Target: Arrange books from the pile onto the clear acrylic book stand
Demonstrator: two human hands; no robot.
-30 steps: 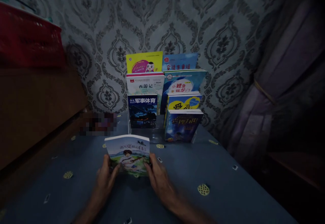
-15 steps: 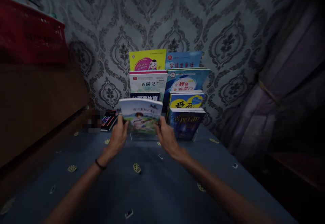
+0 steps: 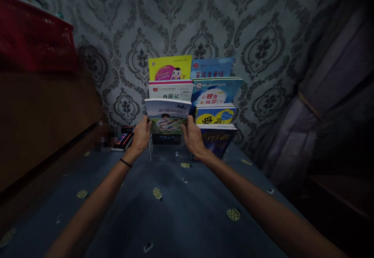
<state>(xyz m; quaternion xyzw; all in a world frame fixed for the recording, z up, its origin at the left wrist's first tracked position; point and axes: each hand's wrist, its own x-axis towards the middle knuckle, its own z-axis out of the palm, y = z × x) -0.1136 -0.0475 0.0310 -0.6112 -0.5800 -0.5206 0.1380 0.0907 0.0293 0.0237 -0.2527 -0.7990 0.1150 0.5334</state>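
Between my two hands is a book (image 3: 168, 119) whose cover shows a child seated on grass under a pale sky. My left hand (image 3: 142, 135) grips its left edge and my right hand (image 3: 193, 138) its right edge. It is held above the lower front slot of a clear tiered book stand (image 3: 163, 154), hiding much of a dark book (image 3: 168, 138) behind it. On the upper left tiers are a white book (image 3: 172, 90) and a yellow book (image 3: 182, 64). The right column holds a blue book (image 3: 217, 68), a teal book (image 3: 230, 88), a yellow-and-blue book (image 3: 214, 114) and a dark blue book (image 3: 217, 141).
A dark blue patterned cloth (image 3: 125, 211) covers the table. Small dark books (image 3: 124, 139) lie at the back left. Further left, a red basket (image 3: 37, 36) sits on a brown box (image 3: 43, 121). Patterned wallpaper (image 3: 117, 36) rises behind, and a tied curtain (image 3: 309, 94) hangs at right.
Both hands have raised the held book, moving it slightly right and toward the stand. The clear front of the stand's lower left slot now shows beneath it.
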